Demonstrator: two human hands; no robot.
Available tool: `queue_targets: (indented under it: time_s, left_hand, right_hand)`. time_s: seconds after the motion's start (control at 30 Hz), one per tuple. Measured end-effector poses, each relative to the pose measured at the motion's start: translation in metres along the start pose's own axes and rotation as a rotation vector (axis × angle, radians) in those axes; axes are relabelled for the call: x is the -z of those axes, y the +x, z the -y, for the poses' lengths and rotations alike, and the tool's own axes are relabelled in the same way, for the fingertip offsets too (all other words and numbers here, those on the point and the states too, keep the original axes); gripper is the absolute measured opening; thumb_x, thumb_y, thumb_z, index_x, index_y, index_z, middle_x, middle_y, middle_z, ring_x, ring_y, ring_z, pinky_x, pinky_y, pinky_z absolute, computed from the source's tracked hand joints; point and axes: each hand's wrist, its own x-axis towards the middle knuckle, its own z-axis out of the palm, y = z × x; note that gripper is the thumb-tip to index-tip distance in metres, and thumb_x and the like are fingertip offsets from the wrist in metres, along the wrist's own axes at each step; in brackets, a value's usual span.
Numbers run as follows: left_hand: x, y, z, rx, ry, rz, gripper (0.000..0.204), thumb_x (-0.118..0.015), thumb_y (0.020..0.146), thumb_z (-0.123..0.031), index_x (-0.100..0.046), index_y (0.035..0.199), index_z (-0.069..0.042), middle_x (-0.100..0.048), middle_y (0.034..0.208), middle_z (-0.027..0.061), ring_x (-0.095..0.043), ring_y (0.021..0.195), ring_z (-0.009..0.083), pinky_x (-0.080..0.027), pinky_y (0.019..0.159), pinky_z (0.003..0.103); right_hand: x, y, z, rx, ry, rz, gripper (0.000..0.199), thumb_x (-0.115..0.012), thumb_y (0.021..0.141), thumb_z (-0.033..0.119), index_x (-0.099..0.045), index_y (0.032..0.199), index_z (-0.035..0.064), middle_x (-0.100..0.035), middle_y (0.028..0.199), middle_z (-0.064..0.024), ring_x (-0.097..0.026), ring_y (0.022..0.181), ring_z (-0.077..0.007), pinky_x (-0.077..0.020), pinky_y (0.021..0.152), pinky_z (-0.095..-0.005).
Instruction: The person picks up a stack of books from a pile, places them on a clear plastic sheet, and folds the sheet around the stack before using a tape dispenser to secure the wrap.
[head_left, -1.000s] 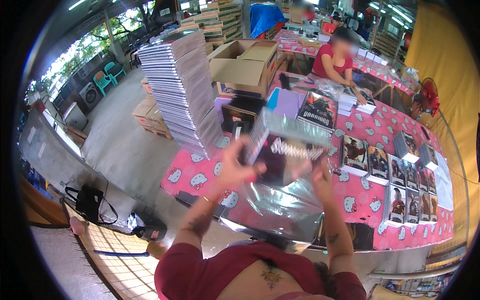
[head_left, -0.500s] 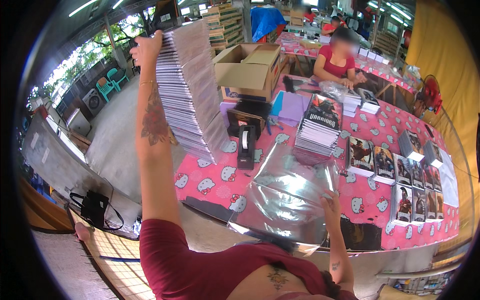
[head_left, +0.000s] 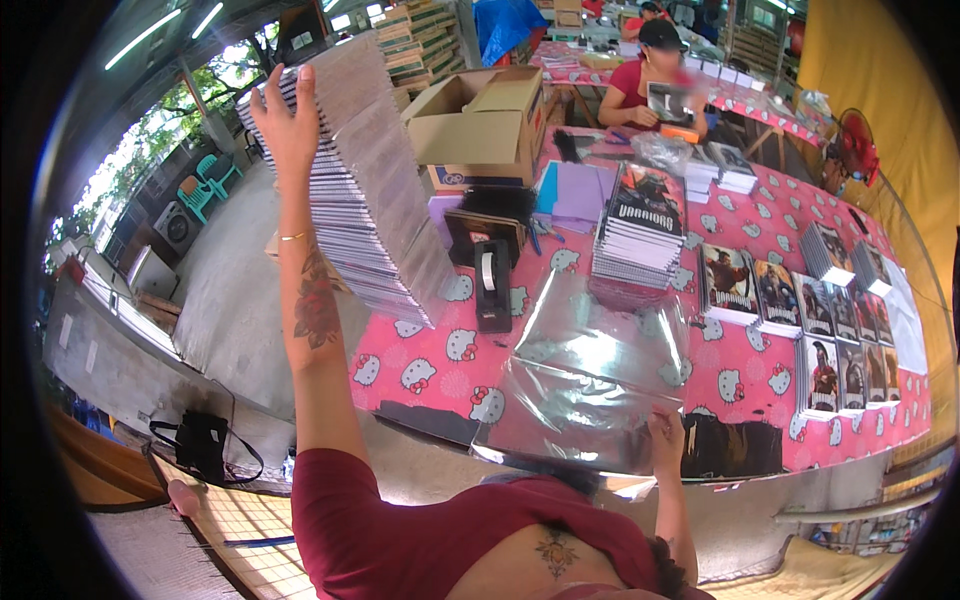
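Observation:
At the upper left, my left hand [head_left: 288,125] is raised with fingers spread, against the side near the top of a tall stack of plastic-wrapped books [head_left: 365,190]. The stack leans to the left. Down by the table's front edge, my right hand [head_left: 666,438] has its fingers closed at the right edge of a clear plastic sheet [head_left: 570,400]. The glossy sheet lies wrinkled over the table. Just beyond it stands a pile of books [head_left: 640,235] with dark illustrated covers. A black tape dispenser [head_left: 493,290] is between the tall stack and the sheet.
An open cardboard box [head_left: 470,150] stands behind the tape dispenser. Several small book stacks [head_left: 820,310] cover the right of the pink patterned table [head_left: 420,375]. Across the table, a person [head_left: 635,95] in a red shirt holds a book. A red fan [head_left: 858,150] is at the right.
My left hand has opened its fingers and lies lower against the stack, which now leans further left. The co-worker has lifted a book. The whole view has shifted slightly.

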Motion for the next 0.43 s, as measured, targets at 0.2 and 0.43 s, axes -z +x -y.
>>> queue_targets:
  time_s: [0.2, 0.43]
  left_hand:
    - [-0.012, -0.011, 0.001, -0.04, 0.058, -0.001, 0.073, -0.063, 0.088, -0.06, -0.057, 0.133, -0.003, -0.04, 0.136, 0.0399, -0.038, 0.131, 0.0474, -0.034, 0.108, 0.05]
    - [-0.012, -0.024, -0.044, 0.062, 0.03, -0.086, 0.082, -0.064, 0.087, -0.063, -0.05, 0.138, -0.001, -0.034, 0.141, 0.0378, -0.034, 0.134, 0.0464, -0.032, 0.109, 0.051]
  right_hand:
    - [0.032, -0.021, -0.026, -0.092, 0.052, -0.076, 0.026, -0.065, 0.094, 0.011, -0.062, 0.118, 0.004, -0.06, 0.104, -0.001, -0.058, 0.093, -0.0086, -0.0439, 0.08, -0.0216]
    - [0.079, -0.046, -0.013, -0.115, -0.167, -0.095, 0.036, -0.067, 0.094, 0.016, -0.057, 0.127, 0.006, -0.061, 0.112, -0.0025, -0.057, 0.112, -0.0119, -0.047, 0.097, -0.0304]
